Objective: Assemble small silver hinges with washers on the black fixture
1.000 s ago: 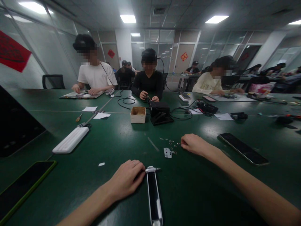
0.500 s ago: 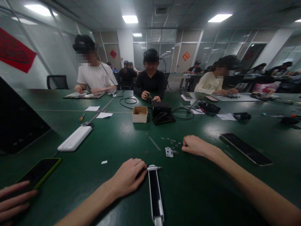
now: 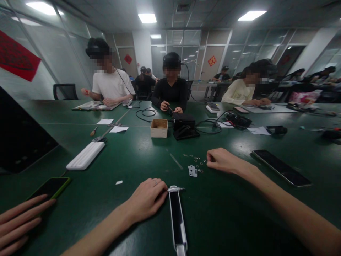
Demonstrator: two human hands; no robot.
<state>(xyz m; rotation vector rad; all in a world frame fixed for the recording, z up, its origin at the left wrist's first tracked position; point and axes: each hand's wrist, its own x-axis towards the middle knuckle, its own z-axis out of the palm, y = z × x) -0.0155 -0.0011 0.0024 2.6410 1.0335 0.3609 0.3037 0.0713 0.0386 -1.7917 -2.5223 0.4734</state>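
My left hand [image 3: 149,195] rests on the green table with its fingers curled, thumb and fingertips closed at the far end of a long, narrow white-framed bar [image 3: 178,218] with a dark inner face. A thin metal pin [image 3: 181,188] sticks out of that end to the right. Further off, my right hand [image 3: 220,159] is closed in a pinch at the table top, beside several small metal rings [image 3: 197,161]. Whatever its fingertips hold is hidden. A small white metal plate with holes [image 3: 192,171] lies just left of the rings.
Another person's hand [image 3: 21,222] reaches in at left over a green-edged phone [image 3: 50,188]. A white power bank [image 3: 85,155], a small open box [image 3: 159,128] and a black stand [image 3: 185,127] lie ahead. A dark phone [image 3: 281,168] is at right. Several people sit across.
The other person's hand at the left has slid further over the green-edged phone. Across the table, a person in white has lifted one hand. My own hands have barely moved.
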